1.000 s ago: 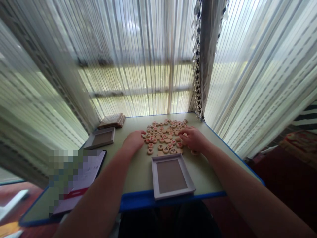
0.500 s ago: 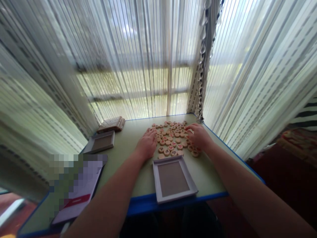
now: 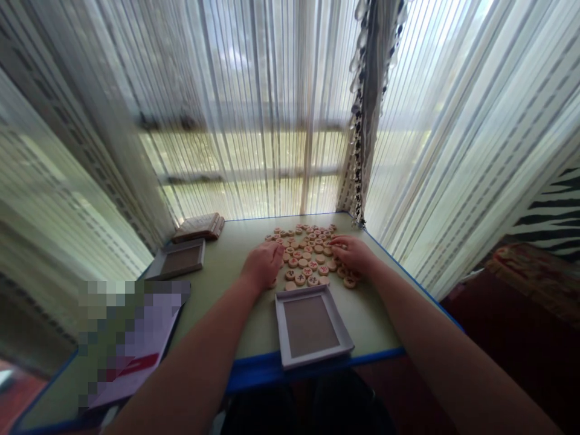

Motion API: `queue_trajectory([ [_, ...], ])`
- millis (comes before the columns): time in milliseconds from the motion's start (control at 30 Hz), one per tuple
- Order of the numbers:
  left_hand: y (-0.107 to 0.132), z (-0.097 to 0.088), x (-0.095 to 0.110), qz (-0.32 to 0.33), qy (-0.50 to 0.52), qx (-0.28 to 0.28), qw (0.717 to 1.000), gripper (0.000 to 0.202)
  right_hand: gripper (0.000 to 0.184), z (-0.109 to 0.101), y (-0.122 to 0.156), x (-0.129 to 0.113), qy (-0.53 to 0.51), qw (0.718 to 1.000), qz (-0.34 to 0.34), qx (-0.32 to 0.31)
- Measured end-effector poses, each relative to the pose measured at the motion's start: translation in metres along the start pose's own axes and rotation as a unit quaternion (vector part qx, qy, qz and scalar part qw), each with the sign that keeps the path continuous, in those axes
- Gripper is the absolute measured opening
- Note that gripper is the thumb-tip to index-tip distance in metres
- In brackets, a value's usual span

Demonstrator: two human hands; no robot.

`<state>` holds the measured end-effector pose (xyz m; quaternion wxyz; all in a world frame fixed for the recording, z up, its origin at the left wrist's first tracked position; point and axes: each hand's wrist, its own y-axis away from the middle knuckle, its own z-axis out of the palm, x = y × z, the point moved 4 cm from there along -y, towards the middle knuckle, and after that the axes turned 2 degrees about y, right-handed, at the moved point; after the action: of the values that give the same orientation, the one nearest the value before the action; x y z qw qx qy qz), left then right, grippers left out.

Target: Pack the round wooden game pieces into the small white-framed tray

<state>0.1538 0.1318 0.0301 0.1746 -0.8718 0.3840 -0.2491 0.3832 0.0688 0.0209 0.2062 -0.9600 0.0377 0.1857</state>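
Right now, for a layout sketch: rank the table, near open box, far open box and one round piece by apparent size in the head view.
Table
Near open box
Far open box
Round piece
Nearness may flatter the second.

The tabletop (image 3: 376,320) is pale green with a blue edge (image 3: 254,374). Round wooden pieces (image 3: 313,266) lie loosely spread over its middle and far part, some showing red or black characters, others plain. Just in front of them, an open shallow box (image 3: 281,329) reaches the front edge. Toward the left lie a tablet (image 3: 149,338), partly pixelated, then a second shallow box (image 3: 156,269), and a pale book-like bundle (image 3: 197,226) near the far left corner.
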Motion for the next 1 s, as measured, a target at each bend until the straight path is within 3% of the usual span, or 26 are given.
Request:
queue_trajectory([
  [133,0.0,-0.004,0.003,0.009,-0.004,0.023,1.0,0.037,0.031,0.003,-0.007,0.003,-0.001,1.0,0.009,0.018],
  [333,-0.001,0.001,0.006,0.022,0.01,0.034,0.999,0.028,0.056,0.022,-0.015,0.005,0.046,0.997,0.04,-0.055],
  [533,-0.001,-0.001,0.005,0.027,0.022,0.054,0.998,0.026,0.05,0.017,-0.013,0.008,0.04,0.999,0.029,0.003],
  [700,0.0,-0.005,0.005,0.018,0.022,0.054,0.998,0.032,0.038,0.018,-0.011,0.005,0.051,0.998,-0.01,-0.033],
  [867,0.001,-0.007,0.007,0.009,0.015,0.047,0.999,0.031,0.04,0.013,-0.008,0.012,0.046,0.997,0.06,0.003],
  [1000,0.001,-0.01,0.007,0.01,0.008,0.065,0.998,0.029,0.045,0.014,-0.007,0.012,0.05,0.997,0.048,-0.029],
])
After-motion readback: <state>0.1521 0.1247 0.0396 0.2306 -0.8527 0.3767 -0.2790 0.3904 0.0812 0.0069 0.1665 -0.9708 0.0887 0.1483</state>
